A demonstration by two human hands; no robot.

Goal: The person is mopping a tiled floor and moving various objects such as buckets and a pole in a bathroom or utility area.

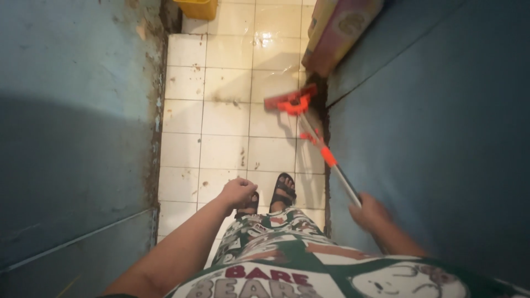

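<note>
Over glossy white tiles point(226, 118), right hand point(369, 213) grips the metal mop handle point(346, 186); left hand point(238, 192) fisted empty.

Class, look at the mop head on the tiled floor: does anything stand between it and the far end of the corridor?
Yes. A pink and yellow package leans at the right wall just beyond the mop head, and a yellow bin sits at the far end. The right hand holds the mop handle.

The right hand point(369, 212) grips the metal handle of an orange-headed floor mop point(291, 102), whose head rests on the wet white tiled floor point(221, 121) at far right. The left hand point(238, 191), loosely fisted, hangs free above the sandalled feet point(283, 189).
</note>
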